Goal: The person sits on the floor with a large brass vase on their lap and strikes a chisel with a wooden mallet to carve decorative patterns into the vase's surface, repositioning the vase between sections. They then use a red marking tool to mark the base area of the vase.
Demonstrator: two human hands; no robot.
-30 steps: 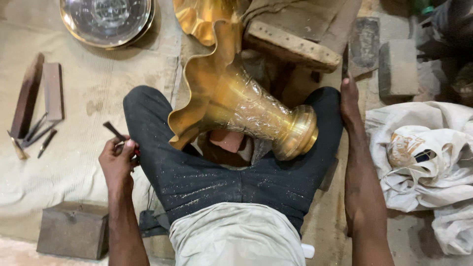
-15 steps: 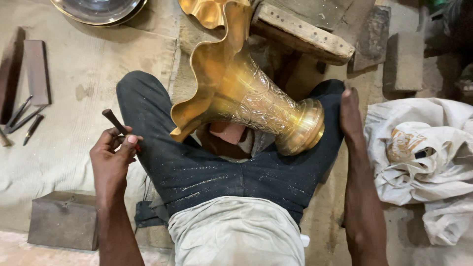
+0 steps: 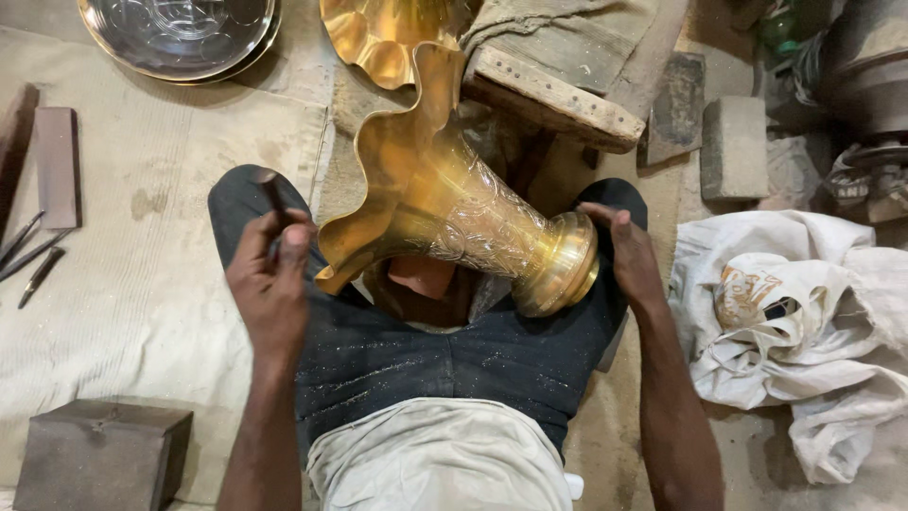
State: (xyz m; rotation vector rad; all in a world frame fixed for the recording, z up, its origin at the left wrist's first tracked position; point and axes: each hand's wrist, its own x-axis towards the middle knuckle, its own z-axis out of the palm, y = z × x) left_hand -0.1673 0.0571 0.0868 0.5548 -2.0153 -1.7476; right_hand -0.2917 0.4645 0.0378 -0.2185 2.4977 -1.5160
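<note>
floor: workshop floor [image 3: 142,284] spread with pale cloth, seen from above; the person sits cross-legged on it in dark trousers.
vase: a brass vase [image 3: 454,203] with a wavy flared mouth and an engraved body lies tilted across the lap, mouth up and to the left, round foot down to the right by the right knee.
left hand: the left hand [image 3: 270,284] is raised just beside the flared rim, fingers closed around a short dark punch [image 3: 272,194] whose end sticks up above the knuckles.
right hand: the right hand [image 3: 629,255] rests against the foot of the vase, fingers curled loosely on its edge, steadying it; it grips nothing else.
change: half a second ago the left hand was lower and further left, well apart from the rim; a second ago the right hand lay out along the knee, away from the foot. now both hands have closed in on the vase.
meaning: judged from this, the vase is braced and the tool is brought up to the metal, not yet touching it.
nearby: a round metal tray [image 3: 180,33] at top left, a wooden block [image 3: 553,90] behind the vase, thin tools [image 3: 33,255] at the left edge, a dark metal block [image 3: 99,454] at bottom left, crumpled white cloth [image 3: 804,322] at right.
</note>
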